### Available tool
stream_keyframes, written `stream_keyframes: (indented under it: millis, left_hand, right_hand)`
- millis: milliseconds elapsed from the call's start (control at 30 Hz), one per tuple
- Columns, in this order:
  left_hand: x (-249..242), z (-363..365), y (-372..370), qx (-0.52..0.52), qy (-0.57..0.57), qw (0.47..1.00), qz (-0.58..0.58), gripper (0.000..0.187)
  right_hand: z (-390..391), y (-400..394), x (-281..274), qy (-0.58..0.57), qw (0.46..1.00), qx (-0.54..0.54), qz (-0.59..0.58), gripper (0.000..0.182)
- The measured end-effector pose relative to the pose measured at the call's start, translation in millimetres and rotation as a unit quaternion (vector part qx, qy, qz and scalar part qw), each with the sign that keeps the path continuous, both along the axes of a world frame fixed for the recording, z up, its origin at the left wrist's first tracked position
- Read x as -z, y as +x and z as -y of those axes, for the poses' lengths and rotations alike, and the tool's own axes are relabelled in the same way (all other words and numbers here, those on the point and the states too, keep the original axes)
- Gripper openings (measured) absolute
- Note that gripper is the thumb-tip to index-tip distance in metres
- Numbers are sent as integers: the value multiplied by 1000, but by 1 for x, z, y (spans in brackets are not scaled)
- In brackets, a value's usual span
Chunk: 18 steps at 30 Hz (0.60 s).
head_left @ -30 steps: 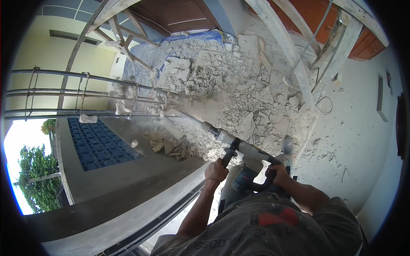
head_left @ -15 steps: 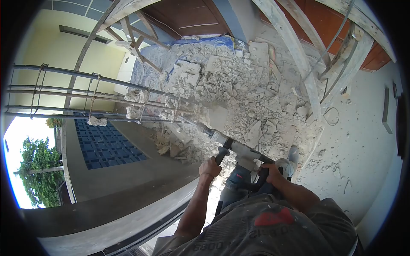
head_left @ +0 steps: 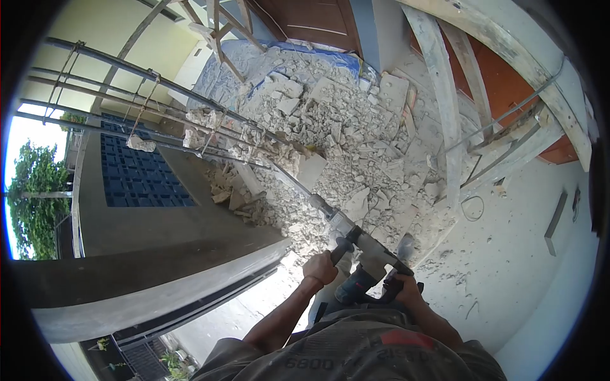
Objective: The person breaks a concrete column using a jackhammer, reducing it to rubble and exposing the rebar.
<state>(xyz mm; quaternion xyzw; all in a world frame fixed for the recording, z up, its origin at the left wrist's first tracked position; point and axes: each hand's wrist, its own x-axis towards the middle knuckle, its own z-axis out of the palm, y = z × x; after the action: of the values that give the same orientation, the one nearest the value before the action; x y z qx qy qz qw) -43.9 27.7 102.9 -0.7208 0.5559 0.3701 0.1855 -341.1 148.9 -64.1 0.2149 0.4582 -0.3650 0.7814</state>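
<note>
Gripping, head view: left hand (head_left: 321, 268) closed round the side handle (head_left: 341, 249); right hand (head_left: 410, 288) wrapped on the rear handle (head_left: 379, 298).
Demolition hammer: body (head_left: 375, 253) at 4 to 5 o'clock of centre, slanting.
Chisel: (head_left: 291, 180) points to 10 o'clock, tip near the inner end of the steel bars (head_left: 190, 98); contact can't be told.
Concrete lumps: (head_left: 141, 144) clinging among bars, 10 o'clock.
Rubble: (head_left: 381, 159) heaped from 11 to 3 o'clock, blue sheet (head_left: 337, 58) at its 12 o'clock edge.
Timber props: (head_left: 445, 95) 2 o'clock, tilted.
</note>
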Motion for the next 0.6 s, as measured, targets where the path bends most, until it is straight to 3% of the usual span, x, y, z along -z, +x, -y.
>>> stream_keyframes:
  millis: [133,200,233,267,333,400,467,600]
  left_hand:
    - [-9,1,-33,-15,-5,1000,-15,39]
    - [-20,4,-48,-12,-39,999,-23,31]
    - [-16,5,-53,-22,-53,998,-33,30]
    - [-13,7,-57,-30,-60,997,-41,30]
    - [-11,11,-64,-37,-77,995,-45,30]
    - [-11,13,-67,-47,-90,994,-50,29]
    - [-11,13,-68,-51,-87,994,-43,28]
    - [-6,9,-70,-82,-98,991,-48,28]
  right_hand:
    - [21,-42,-35,-8,999,-36,1,19]
    - [30,-58,-48,3,999,-41,-22,15]
    - [29,-64,-54,-132,980,-119,-84,12]
    - [34,-71,-57,-139,978,-127,-92,12]
    - [46,-80,-76,-332,858,-314,-234,11]
    - [56,-92,-66,-332,867,-302,-217,12]
    - [70,-91,-70,-231,940,-217,-124,15]
    - [80,-96,-47,-198,950,-212,-119,17]
